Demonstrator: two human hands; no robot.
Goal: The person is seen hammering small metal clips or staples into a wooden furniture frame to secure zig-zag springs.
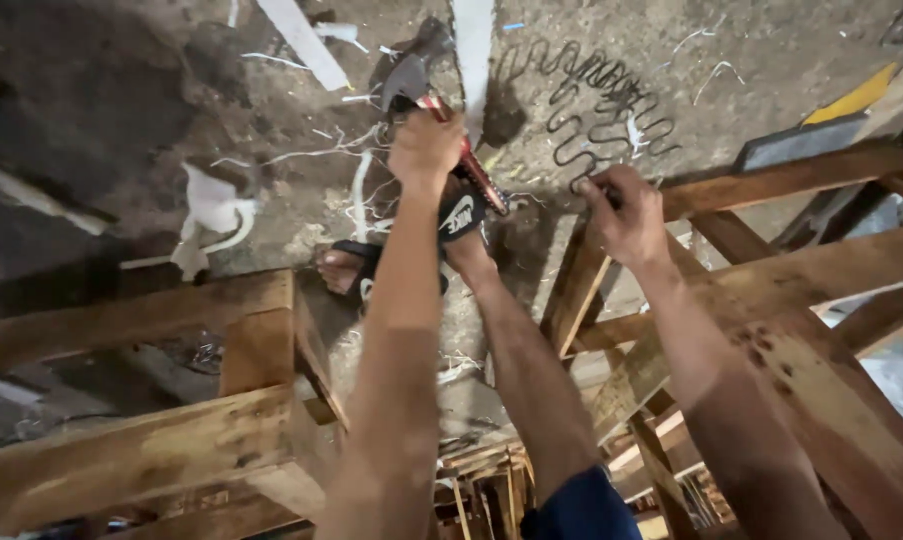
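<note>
A furniture-frame workshop, seen from above my hands. Bare timber frames [132, 420] fill the view from 3 to 9 o'clock: rough-sawn rails and posts, unpainted and stained, joined at right angles like chair or sofa skeletons. A zigzag spring [597, 110] of the kind used in seats lies on the floor at 1 o'clock. The floor [92, 110] is raw, dirty concrete, littered at 10 to 12 o'clock with white scraps [212, 215] and loose threads. My left hand [427, 145] grips a hammer [442, 115] at 12 o'clock; my right hand [627, 215] rests on a frame rail [772, 180]. My sandalled foot [357, 270] stands on the floor between the frames.
</note>
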